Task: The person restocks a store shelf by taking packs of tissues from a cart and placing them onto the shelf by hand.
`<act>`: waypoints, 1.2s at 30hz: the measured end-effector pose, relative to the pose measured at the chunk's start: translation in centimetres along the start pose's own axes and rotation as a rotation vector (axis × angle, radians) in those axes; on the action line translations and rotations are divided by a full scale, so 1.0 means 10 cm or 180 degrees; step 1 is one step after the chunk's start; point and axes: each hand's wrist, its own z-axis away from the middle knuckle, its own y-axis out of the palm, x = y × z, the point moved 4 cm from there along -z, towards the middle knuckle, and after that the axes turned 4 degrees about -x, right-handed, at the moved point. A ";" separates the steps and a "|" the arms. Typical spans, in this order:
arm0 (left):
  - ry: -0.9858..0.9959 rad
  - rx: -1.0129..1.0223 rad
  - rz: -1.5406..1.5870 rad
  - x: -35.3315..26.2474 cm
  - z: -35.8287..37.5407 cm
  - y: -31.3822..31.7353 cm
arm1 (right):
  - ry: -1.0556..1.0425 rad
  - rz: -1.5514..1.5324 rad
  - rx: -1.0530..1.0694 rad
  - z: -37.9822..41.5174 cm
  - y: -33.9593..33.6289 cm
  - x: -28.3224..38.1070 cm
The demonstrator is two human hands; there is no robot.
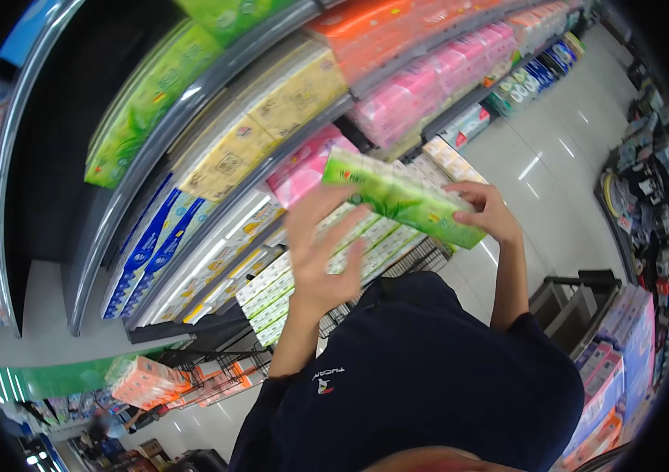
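A long green pack of tissue rolls [401,200], with white tops showing along its upper side, is held tilted in front of my chest. My right hand [492,211] grips its right end, thumb and fingers around the edge. Near the pack's left end, my left hand [323,252] is raised with its fingers spread, somewhat blurred, and overlaps the pack's corner in this view. Below the pack lies a stack of white and green packs [271,303], partly covered by my left hand and forearm.
Shelves on the left hold yellow tissue packs [228,161], pink packs [429,79], orange packs [389,35] and blue-and-white packs [157,236]. A black wire rack [421,259] stands close to my body. Tiled floor [539,157] runs along the right. Orange packs [149,383] stand at lower left.
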 end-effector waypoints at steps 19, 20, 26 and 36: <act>0.0627 -0.0577 -0.3348 0.69 -1.53 -2.43 | -0.1311 0.0817 -0.1347 0.21 0.14 0.40; 0.0567 -0.0478 -0.3369 0.86 -1.62 -2.57 | -0.1234 0.0694 -0.1276 0.23 0.15 0.31; 0.0671 -0.0484 -0.3936 2.01 -2.17 -2.94 | -0.0730 -0.0026 -0.1204 0.35 0.32 -0.17; -0.1201 0.1318 -0.2139 3.45 -2.73 -2.89 | -0.0262 -0.0949 -0.1045 0.51 0.84 -0.55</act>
